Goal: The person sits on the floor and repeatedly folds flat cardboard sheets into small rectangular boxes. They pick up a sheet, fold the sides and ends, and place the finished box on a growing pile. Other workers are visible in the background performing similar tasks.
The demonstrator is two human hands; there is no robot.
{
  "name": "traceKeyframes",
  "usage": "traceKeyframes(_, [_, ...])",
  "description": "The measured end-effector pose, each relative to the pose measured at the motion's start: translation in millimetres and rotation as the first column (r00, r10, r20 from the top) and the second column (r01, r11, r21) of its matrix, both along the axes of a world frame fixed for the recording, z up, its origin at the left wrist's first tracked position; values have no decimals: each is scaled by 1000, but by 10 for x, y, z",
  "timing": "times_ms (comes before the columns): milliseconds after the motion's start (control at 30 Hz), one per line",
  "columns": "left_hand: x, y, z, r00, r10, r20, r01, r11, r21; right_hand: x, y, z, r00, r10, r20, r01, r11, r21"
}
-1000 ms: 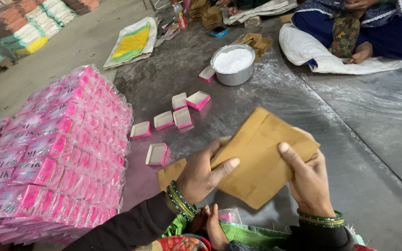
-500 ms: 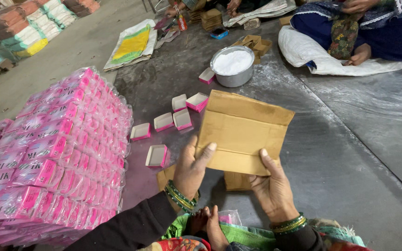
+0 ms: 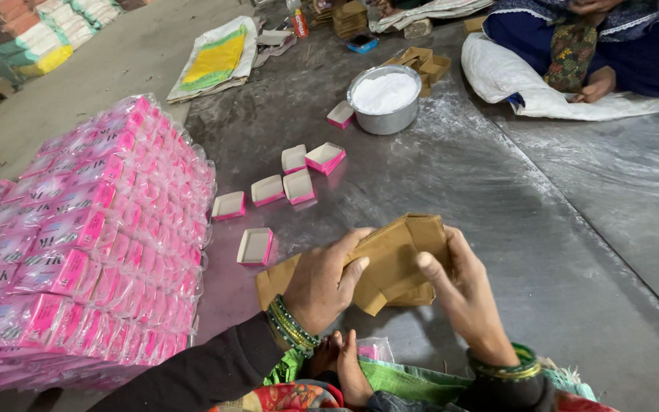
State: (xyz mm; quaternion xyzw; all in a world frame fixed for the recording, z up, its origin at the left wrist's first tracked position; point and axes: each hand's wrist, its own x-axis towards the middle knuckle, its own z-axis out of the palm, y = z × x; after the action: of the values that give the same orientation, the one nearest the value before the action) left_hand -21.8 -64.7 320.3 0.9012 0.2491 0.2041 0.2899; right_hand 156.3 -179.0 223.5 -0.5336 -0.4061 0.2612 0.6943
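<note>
Brown cardboard box blank [image 3: 402, 255]: flat-cut, creased, partly folded into a loose bundle, panels overlapping; held above the grey floor sheet [image 3: 497, 191], over a second flat brown blank [image 3: 276, 278] lying beneath the grip. Left hand [image 3: 322, 282] grip closed over the near-left fold, fingers on top. Right hand [image 3: 463, 294] grip closed on the right edge, thumb pressing the face. Beyond the grip, small open pink-and-white boxes [image 3: 268, 191] lie scattered; further beyond, a metal bowl of white powder [image 3: 384, 98]. Left of the grip, a wrapped stack of pink packets [image 3: 93, 244] stands close. Right of the grip, the floor sheet lies bare. A seated person [image 3: 596, 46] is far right.
</note>
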Motion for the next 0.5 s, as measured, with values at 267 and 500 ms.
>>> traceKeyframes(267, [-39, 3, 131, 952, -88, 294, 169, 950, -263, 31, -47, 94, 952, 48, -303, -28, 997, 70])
traceKeyframes(500, [22, 5, 19, 951, -56, 304, 134, 961, -241, -130, -39, 158, 908, 156, -388, -154, 987, 34])
